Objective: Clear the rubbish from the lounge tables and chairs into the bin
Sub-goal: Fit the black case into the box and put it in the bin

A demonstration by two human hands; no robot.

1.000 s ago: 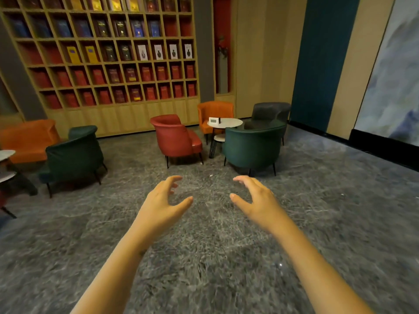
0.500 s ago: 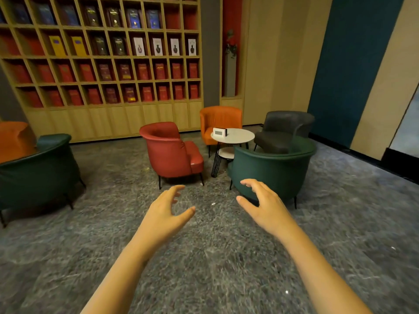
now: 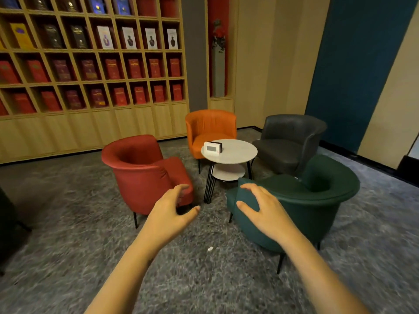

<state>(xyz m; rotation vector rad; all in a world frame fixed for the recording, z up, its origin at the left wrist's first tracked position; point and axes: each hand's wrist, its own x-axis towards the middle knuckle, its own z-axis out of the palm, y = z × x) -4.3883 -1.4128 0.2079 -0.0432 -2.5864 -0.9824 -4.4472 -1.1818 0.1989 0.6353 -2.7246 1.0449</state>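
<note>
White and tiny, a scrap (image 3: 210, 248) that looked like rubbish lay on the carpet (image 3: 68, 223) beneath the left hand (image 3: 172, 209) and right hand (image 3: 260, 207), both empty with fingers loosely spread. With attention on the round desk (image 3: 238, 150) and its white box (image 3: 213, 148), the person might walk past it.

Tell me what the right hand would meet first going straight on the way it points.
Probably the green armchair: the right hand points at its near side, with nothing visible between them. Depth is unclear from this single view.
</note>
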